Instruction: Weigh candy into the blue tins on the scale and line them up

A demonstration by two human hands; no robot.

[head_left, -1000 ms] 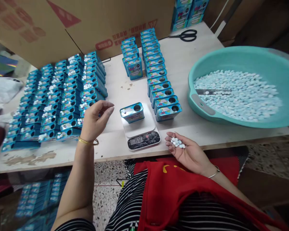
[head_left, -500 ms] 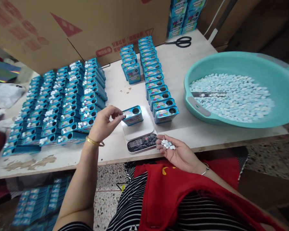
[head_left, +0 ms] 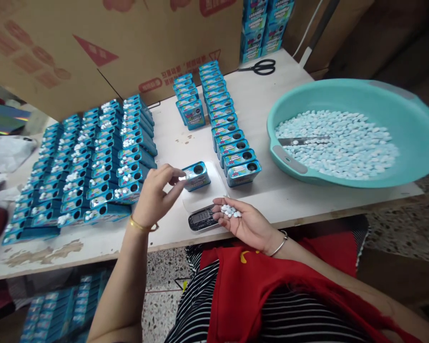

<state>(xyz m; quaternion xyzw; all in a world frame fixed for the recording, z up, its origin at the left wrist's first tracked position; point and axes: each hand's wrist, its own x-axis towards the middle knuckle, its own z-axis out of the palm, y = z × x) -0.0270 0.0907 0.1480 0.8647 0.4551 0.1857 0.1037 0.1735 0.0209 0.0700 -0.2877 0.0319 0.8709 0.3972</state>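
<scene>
A blue printed tin (head_left: 197, 180) with a round dark hole in its top stands on the white plate of a small digital scale (head_left: 193, 204). My left hand (head_left: 160, 195) is at the tin's left end, thumb and index finger bent toward each other. A small whitish spot shows at its fingertips, too unclear to name. My right hand (head_left: 248, 224) lies palm up in front of the scale, fingers cupped under several small pale candies (head_left: 230, 211). Its fingertips cover the right part of the scale's black panel, and the digits are too blurred to read.
Rows of blue tins (head_left: 103, 162) with white candies on their tops fill the left. More tins (head_left: 232, 138) line up behind the scale. A turquoise basin (head_left: 346, 178) of candies stands right, scissors (head_left: 264, 66) behind, and a cardboard box (head_left: 146, 38) at the back.
My right hand has moved left with the candies, over part of the scale's panel. My left hand stays by the tin, its thumb a little lower. The view has shifted slightly.
</scene>
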